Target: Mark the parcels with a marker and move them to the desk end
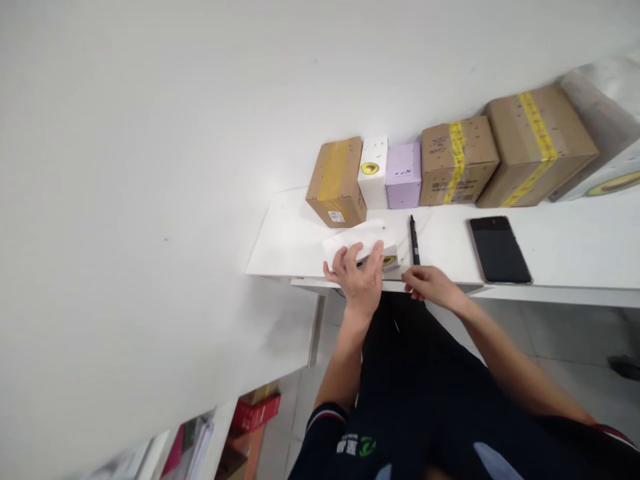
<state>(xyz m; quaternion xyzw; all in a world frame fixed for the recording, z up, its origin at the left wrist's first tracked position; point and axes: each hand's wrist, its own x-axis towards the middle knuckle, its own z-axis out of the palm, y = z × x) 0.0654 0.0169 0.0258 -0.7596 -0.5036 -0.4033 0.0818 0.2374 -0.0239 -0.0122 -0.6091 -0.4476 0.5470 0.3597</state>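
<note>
A small white box (357, 240) with an avocado picture on its end lies on the white table (560, 247) near the front edge. My left hand (357, 277) rests on top of it with fingers curled over the near side, gripping it. My right hand (427, 283) sits at the table's edge just right of the box, fingers curled loosely, nothing visible in them. A black pen (414, 240) lies on the table just beyond my right hand.
Along the wall stand a taped cardboard box (336, 181), a white avocado box (373, 172), a lilac box (403, 175), two larger taped cartons (457, 160) (537, 143) and a wrapped package (607, 133). A black phone (499, 249) lies at right. Low shelves with books (253, 413) stand below left.
</note>
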